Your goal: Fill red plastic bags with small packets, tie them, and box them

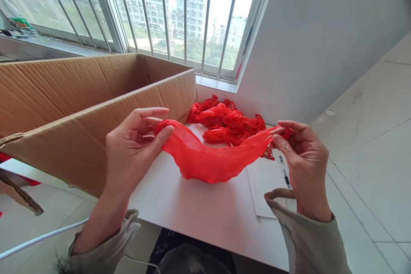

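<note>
"Red, sheer material point(215, 162): what has hold of it?"
"Both ends are gripped, thumb against fingers: one by the left hand point(128, 150), the other by the right hand point(306, 154). It sags between them above the white table point(205, 212)."
"And behind it?"
"A red heap point(226, 120) (crumpled, its separate pieces hard to tell apart) on that table, near the cardboard box point(80, 145)."

Thin red bag-like thing point(212, 165) is pinched at 1 end by the left hand point(135, 150) and at the other by the right hand point(305, 154), sagging over a white table point(192, 209). Kinda hard to tell if it's mesh or plastic. Messy red heap point(224, 120) is bunched up behind, right by a big cardboard box point(77, 145). Pen point(284, 172) and white paper point(261, 188) are parked near the right hand.
</note>
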Demonstrator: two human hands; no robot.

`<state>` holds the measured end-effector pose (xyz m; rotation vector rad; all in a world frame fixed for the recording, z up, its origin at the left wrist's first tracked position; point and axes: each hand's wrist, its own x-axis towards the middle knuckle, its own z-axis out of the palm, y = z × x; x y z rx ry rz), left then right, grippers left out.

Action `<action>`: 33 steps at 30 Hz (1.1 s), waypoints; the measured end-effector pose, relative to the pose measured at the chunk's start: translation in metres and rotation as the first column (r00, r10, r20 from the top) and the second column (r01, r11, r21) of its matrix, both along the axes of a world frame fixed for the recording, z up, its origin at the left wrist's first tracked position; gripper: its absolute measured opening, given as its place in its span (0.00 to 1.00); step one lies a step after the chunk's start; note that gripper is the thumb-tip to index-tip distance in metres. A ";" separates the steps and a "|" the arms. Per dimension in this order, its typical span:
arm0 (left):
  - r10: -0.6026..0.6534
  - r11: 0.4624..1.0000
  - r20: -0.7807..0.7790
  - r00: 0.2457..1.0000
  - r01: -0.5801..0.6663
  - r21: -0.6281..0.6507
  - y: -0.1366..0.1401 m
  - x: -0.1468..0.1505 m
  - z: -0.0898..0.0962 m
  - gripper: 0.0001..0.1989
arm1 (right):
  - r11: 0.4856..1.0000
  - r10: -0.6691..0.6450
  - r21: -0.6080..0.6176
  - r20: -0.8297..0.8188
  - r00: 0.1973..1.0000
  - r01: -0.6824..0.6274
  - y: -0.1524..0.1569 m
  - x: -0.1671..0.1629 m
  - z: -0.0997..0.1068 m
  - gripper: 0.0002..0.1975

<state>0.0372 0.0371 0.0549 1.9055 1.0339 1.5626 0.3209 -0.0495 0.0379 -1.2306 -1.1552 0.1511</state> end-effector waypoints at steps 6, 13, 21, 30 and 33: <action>-0.240 0.971 -0.390 0.889 0.214 -0.111 -0.004 -0.035 -0.066 0.59 | 0.849 0.221 -0.498 0.027 0.975 -0.179 -0.027 0.018 -0.053 0.19; -0.504 0.863 -0.483 0.716 0.399 -0.309 0.013 -0.021 -0.082 0.65 | 0.862 0.244 -0.493 0.192 0.951 -0.122 -0.026 0.016 -0.051 0.15; -0.684 0.600 0.144 0.715 0.663 -0.447 0.023 0.040 -0.036 0.23 | 0.993 -0.063 -0.032 0.653 0.755 0.111 -0.002 0.008 0.010 0.12; -0.695 0.479 0.123 0.708 0.584 -0.655 0.000 0.068 -0.038 0.35 | 0.958 0.288 -0.166 0.525 0.801 -0.235 0.001 -0.023 0.016 0.06; -0.816 0.526 -0.106 0.568 0.653 -0.545 -0.011 0.072 -0.037 0.20 | 0.872 0.490 -0.272 0.523 0.698 -0.408 0.004 -0.049 0.021 0.09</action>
